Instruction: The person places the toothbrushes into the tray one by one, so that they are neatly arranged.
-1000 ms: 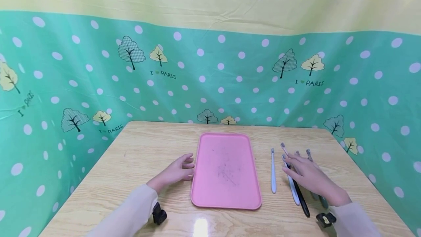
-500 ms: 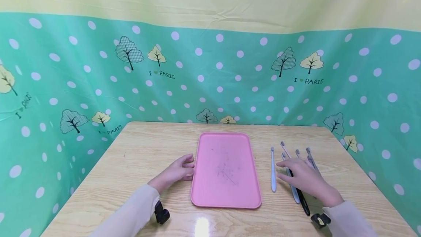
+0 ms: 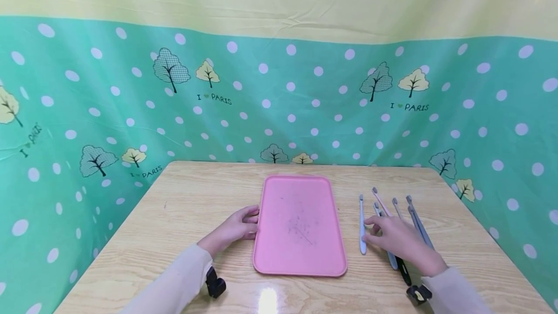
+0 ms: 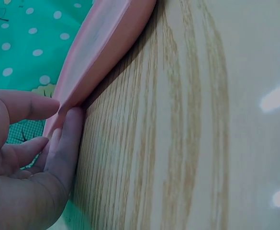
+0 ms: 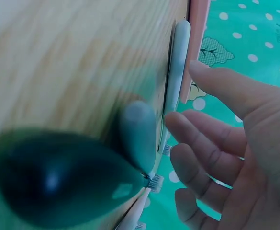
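In the head view, my left hand (image 3: 237,225) rests at the left edge of a pink tray (image 3: 301,227). Its fingertips touch the tray's rim in the left wrist view, loosely bent. My right hand (image 3: 398,236) hovers over several toothbrushes on the right. Its thumb and index finger are spread near a light blue toothbrush (image 3: 362,227); in the right wrist view they stand beside that toothbrush (image 5: 178,62) with no clear grip. Beneath the hand lie a black toothbrush (image 3: 403,271) and another light blue toothbrush (image 3: 392,259), both partly hidden.
A pink toothbrush (image 3: 379,200) points away beyond the right hand. Grey-blue toothbrushes (image 3: 420,227) lie to its right. The wooden table (image 3: 200,183) ends at a green dotted curtain (image 3: 296,91) behind.
My right hand has moved left and lowered from above the toothbrush pile to the leftmost light blue toothbrush. The left hand and the tray have stayed nearly still.
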Demonstrator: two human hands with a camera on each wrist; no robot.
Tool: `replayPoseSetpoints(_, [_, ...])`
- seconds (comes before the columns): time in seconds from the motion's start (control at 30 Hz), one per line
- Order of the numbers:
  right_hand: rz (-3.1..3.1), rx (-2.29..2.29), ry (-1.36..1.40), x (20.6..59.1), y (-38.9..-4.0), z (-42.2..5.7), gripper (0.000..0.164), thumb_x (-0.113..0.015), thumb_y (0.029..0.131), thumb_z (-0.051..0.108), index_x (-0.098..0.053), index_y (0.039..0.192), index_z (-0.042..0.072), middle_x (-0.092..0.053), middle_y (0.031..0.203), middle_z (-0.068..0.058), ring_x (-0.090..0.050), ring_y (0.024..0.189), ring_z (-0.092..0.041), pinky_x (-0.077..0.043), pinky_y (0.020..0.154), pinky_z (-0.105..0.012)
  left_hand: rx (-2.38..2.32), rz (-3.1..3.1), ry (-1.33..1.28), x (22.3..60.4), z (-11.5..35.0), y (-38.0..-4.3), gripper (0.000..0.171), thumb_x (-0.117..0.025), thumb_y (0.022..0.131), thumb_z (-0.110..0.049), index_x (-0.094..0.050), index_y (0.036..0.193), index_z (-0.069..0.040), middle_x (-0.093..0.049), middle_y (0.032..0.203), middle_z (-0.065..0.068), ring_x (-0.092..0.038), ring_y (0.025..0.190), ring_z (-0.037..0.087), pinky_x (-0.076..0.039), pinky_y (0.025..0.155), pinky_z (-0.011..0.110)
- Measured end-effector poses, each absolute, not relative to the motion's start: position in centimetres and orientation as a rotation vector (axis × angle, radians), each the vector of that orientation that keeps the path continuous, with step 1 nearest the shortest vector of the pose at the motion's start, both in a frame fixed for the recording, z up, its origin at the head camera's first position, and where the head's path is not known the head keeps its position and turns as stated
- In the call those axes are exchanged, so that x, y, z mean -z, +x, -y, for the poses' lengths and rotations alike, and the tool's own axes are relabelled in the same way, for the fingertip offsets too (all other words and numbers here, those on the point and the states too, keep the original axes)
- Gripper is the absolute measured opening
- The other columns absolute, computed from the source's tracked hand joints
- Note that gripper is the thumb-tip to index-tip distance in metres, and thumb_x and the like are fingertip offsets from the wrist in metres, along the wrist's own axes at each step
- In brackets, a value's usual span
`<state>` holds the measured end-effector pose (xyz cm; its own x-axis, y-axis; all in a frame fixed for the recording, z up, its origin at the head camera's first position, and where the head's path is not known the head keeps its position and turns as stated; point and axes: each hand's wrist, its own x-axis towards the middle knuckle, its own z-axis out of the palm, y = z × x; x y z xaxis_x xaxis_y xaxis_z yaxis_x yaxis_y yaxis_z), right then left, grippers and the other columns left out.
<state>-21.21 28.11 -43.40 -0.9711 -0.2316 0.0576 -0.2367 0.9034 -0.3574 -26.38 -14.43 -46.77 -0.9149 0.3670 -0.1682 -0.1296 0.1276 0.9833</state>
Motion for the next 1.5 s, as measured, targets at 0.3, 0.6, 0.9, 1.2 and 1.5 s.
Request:
replayPoseSetpoints(0.3, [3.139, -0.617, 0.257, 43.7, -21.4, -27.7, 0.049, -0.079, 0.084, 0.039, -0.071, 0.121, 0.008, -0.06, 0.075, 0.007, -0.048, 0.055, -0.012, -0.04, 0.045, -0.026, -1.831, -2.05, 0.229, 46.7, 14.4, -26.2, 0.072, -0.061, 0.088, 0.006, -0.027, 0.151, 0.011, -0.033, 0.151, 0.032, -0.047, 0.129, 0.044, -0.058, 0.092, 0.044])
replayPoseSetpoints(0.6, [3.12, -0.845, 0.186, 43.8, -21.4, -26.9, 0.053, -0.079, 0.084, 0.029, -0.067, 0.122, -0.006, -0.058, 0.064, 0.001, -0.048, 0.052, -0.014, -0.037, 0.045, -0.025, -1.839, -2.037, 0.249, 47.0, 14.3, -26.4, 0.072, -0.061, 0.088, 0.007, -0.027, 0.151, 0.011, -0.034, 0.151, 0.032, -0.047, 0.13, 0.045, -0.058, 0.093, 0.044])
replayPoseSetpoints(0.9, [3.125, -0.952, 0.123, 44.2, -21.6, -26.2, 0.055, -0.077, 0.085, 0.02, -0.061, 0.128, -0.01, -0.057, 0.054, 0.0, -0.052, 0.047, -0.015, -0.034, 0.042, -0.023, -1.829, -2.05, 0.265, 47.0, 14.5, -26.3, 0.073, -0.061, 0.087, 0.006, -0.027, 0.152, 0.011, -0.034, 0.15, 0.033, -0.05, 0.127, 0.042, -0.058, 0.091, 0.043])
replayPoseSetpoints(1.2, [3.137, -1.068, 0.061, 44.4, -21.7, -26.0, 0.049, -0.072, 0.087, 0.013, -0.056, 0.128, -0.007, -0.058, 0.057, -0.004, -0.053, 0.047, -0.017, -0.049, 0.043, -0.028, -1.764, -2.084, 0.205, 46.4, 14.4, -26.1, 0.068, -0.063, 0.092, 0.002, -0.032, 0.153, 0.004, -0.046, 0.143, 0.025, -0.056, 0.122, 0.034, -0.058, 0.092, 0.039])
replayPoseSetpoints(1.5, [3.112, -1.165, 0.097, 44.6, -21.8, -25.7, 0.042, -0.066, 0.09, 0.009, -0.051, 0.126, -0.007, -0.057, 0.061, -0.006, -0.055, 0.049, -0.019, -0.053, 0.045, -0.031, -1.771, -2.094, 0.168, 46.2, 14.1, -26.0, 0.066, -0.061, 0.091, 0.006, -0.035, 0.152, 0.004, -0.049, 0.138, 0.023, -0.056, 0.118, 0.033, -0.059, 0.09, 0.039])
